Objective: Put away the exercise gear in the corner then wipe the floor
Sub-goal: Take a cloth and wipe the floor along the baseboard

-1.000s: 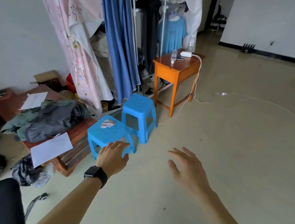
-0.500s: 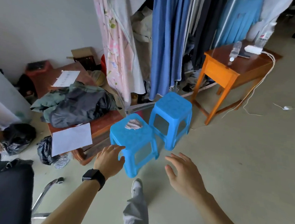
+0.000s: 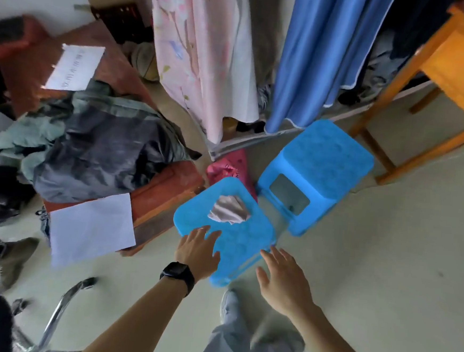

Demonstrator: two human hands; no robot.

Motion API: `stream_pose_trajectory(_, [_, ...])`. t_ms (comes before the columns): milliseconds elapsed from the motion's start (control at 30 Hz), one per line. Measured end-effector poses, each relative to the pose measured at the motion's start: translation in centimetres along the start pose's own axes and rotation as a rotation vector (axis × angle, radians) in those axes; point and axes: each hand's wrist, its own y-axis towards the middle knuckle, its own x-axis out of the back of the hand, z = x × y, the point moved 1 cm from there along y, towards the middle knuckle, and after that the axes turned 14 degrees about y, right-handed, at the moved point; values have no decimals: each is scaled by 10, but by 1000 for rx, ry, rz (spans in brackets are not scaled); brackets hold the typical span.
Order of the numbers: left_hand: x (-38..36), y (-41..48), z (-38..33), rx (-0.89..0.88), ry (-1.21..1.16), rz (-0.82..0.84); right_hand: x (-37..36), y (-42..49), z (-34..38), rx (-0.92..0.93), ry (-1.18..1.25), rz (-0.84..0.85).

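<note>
Bare floor [image 3: 385, 257] right of the stools [image 3: 226, 231]; clutter crowds left.

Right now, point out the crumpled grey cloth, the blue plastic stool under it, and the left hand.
crumpled grey cloth [image 3: 229, 209], head view, middle of the folds.
near blue plastic stool [image 3: 245, 240], head view, bare seat top.
left hand [image 3: 197, 252], head view, back of hand.
</note>
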Motion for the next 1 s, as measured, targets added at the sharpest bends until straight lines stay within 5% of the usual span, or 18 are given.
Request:
stream_pose_trajectory(333, [-93, 157, -1, -97, 145, -77, -136, 112, -69, -2, -110, 169])
stream_pose_trajectory(467, [-96, 174, -1, -57, 66, -228, -132, 116, -77, 9, -35, 276])
stream_pose_trajectory(600, [-71, 169, -7, -89, 1, -98, -88, 120, -66, -168, 212, 389])
stream_pose_trajectory(733, [-23, 133, -28, -86, -324, -26, -24, 87, -54, -328, 555, 138])
stream_pose_trajectory(1000, [125, 31, -111, -449, -469, 185, 138, -29, -17, -151, 731, -264])
